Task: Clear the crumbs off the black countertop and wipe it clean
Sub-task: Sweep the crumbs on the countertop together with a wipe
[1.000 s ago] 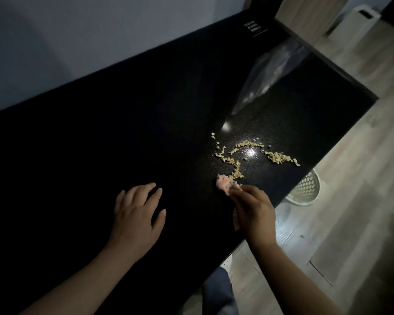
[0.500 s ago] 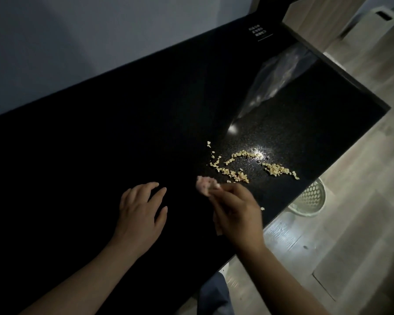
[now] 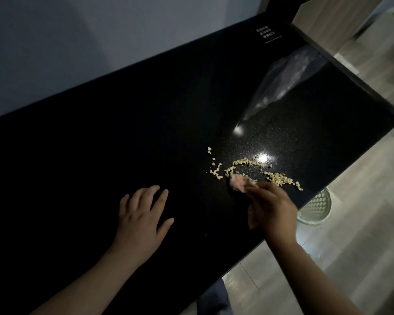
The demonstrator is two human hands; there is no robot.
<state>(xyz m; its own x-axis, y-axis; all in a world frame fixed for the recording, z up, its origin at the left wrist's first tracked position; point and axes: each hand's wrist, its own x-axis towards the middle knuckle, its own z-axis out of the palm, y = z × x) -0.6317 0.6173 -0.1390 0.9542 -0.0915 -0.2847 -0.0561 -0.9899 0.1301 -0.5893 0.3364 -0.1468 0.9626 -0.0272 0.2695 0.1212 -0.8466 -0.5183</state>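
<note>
Crumbs (image 3: 245,160) lie strewn near the worktop (image 3: 123,133) front edge, right of centre. Pink cloth (image 3: 237,183) back down among them after lifting half a second ago; right hand (image 3: 273,208) grip pinches it. Left hand (image 3: 141,214) flat, fingers spread. Sweep resuming, probably toward the floor basket (image 3: 316,208).

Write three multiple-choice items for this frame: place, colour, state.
1. The basket is: A on the countertop; B on the floor; C in a hand.
2. The cloth in the right hand is: A pink; B blue; C green.
3. The left hand: A grips the cloth; B lies flat, fingers spread; C is fisted.
B, it stands on the wood floor past the counter's edge; A, a pink wad at the crumbs; B, palm down on the black top.
</note>
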